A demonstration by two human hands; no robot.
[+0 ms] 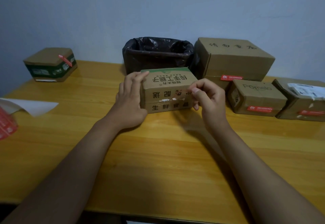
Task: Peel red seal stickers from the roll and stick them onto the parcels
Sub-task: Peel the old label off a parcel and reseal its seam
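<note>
A brown cardboard parcel with black printed characters stands at the middle of the wooden table. My left hand holds its left end, fingers over the top corner and thumb on the front. My right hand is at the parcel's right front edge, thumb and fingertips pinched together on a blurred reddish sticker against the box face. The roll of red seal stickers lies at the table's far left edge, with white backing paper trailing from it.
A black-lined bin stands behind the parcel. Three sealed boxes with red stickers sit at the right: a large box, a small box and a labelled box. A green-banded box with a red sticker is at the back left.
</note>
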